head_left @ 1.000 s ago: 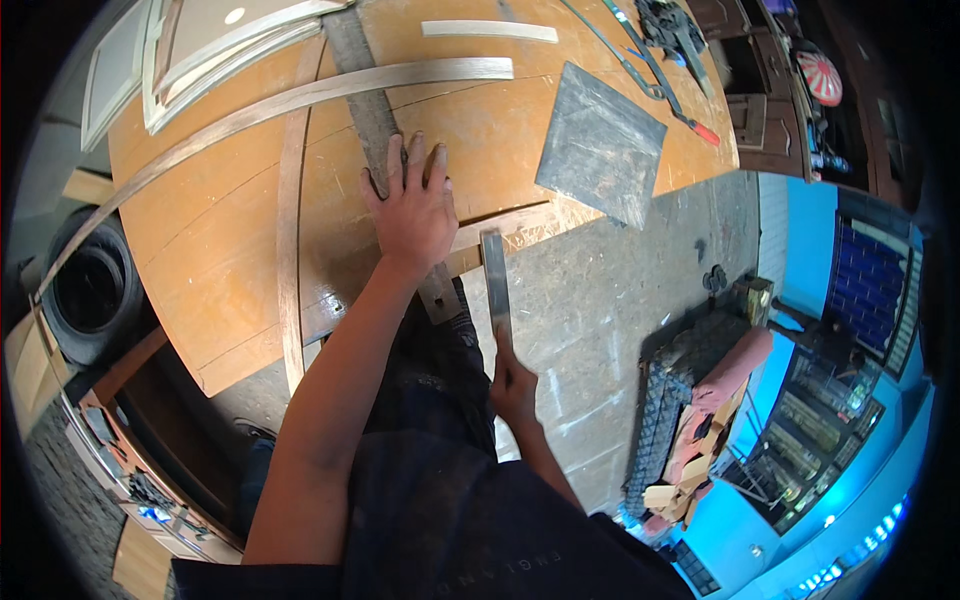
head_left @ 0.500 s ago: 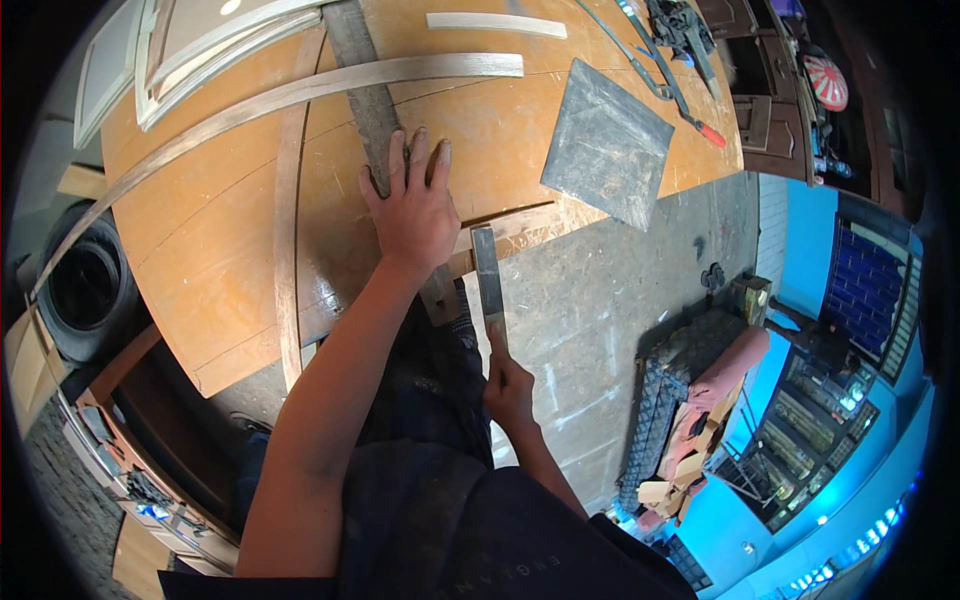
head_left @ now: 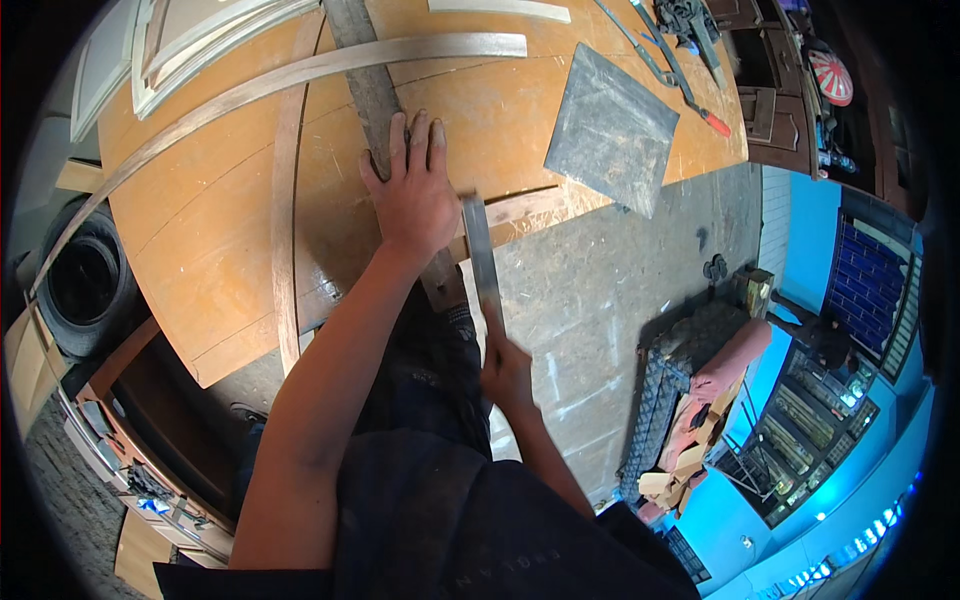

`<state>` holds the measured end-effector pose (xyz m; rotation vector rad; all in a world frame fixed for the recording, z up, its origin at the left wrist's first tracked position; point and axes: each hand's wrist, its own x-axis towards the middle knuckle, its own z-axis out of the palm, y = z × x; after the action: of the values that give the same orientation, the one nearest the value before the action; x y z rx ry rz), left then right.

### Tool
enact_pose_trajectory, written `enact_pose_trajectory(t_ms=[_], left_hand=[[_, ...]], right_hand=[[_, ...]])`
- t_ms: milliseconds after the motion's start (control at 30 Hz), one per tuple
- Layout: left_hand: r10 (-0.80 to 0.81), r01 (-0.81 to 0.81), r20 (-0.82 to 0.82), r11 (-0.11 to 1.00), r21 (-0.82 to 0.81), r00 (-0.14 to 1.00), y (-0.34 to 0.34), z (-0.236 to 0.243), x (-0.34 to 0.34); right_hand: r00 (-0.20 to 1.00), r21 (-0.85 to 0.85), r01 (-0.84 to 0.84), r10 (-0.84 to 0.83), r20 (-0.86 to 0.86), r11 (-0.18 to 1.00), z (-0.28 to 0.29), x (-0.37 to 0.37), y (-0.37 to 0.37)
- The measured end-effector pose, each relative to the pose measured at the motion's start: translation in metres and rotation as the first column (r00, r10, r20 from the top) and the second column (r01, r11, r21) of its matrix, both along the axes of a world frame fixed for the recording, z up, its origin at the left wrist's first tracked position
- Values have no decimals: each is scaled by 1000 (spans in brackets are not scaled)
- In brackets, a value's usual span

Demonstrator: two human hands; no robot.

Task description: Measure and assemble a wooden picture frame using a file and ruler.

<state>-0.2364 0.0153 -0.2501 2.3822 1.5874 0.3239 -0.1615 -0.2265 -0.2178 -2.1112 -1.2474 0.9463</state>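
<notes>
Shirt (head_left: 420, 500), dark, with small pale lettering (head_left: 525, 568) across its front. Right hand (head_left: 510, 375): fingers closed around the lower end of a flat grey tool (head_left: 481, 250), its far end at the edge of the orange-brown worktop (head_left: 210, 230). Left hand (head_left: 412, 210): fingers extended, slightly parted, flat upon a dark plank (head_left: 378, 110). Pale strip (head_left: 430, 48): crosses the plank beyond.

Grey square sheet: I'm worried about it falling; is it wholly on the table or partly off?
Partly off: most of the sheet lies on the table, but its lower corner juts past the edge.
</notes>
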Motion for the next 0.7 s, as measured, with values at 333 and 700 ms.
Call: enact_pose_trajectory(t_ms=[333,700], left_hand=[[-1,1,-40,1000,-7,999,3,-4,-1],[2,-2,-30,1000,-3,1000,0,-7,-2]], right_hand=[[999,84,10,-7,-40,996,2,-1,10],[999,-63,17,-19,-32,998,-5,9,61]])
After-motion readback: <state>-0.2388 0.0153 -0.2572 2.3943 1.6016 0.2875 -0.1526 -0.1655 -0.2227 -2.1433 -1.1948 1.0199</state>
